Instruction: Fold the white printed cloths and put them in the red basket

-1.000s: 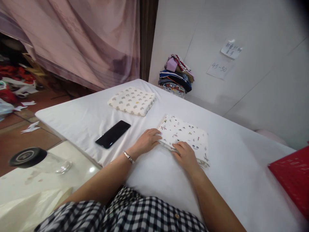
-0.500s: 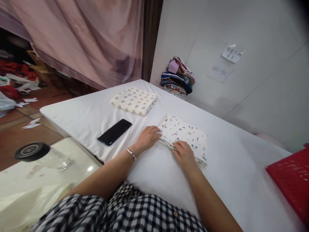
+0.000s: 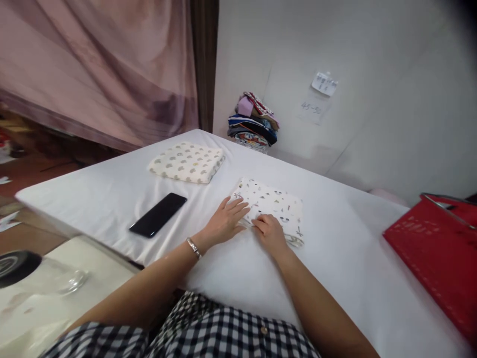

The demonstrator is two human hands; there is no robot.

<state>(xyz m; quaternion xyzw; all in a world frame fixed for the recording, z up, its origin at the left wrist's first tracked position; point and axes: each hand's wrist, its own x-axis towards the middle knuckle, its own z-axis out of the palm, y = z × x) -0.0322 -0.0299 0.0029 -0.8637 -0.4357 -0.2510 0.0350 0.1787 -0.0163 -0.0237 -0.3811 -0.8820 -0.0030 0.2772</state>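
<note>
A white cloth with small coloured prints (image 3: pixel 276 199) lies folded flat in front of me. My left hand (image 3: pixel 226 219) rests at its left corner with fingers spread. At the near edge, my right hand (image 3: pixel 270 233) has its fingers curled and pinched on the fold; its fingertips are partly hidden. Another folded cloth, cream with grey motifs (image 3: pixel 188 163), lies farther back to the left. Between that cloth and my left forearm is a black phone (image 3: pixel 158 215).
The white-covered table (image 3: pixel 346 258) carries a red bag (image 3: pixel 436 253) at its right. A black-lidded clear bottle (image 3: pixel 55 276) lies on a side surface at lower left. Beyond the table's far edge, a fabric stack (image 3: pixel 253 122) stands by the wall, near a pink curtain (image 3: pixel 122 64).
The view has swung to the right, showing more of the red bag. My left fingers have spread out over the cloth's corner. My right hand has shifted left along the near edge.
</note>
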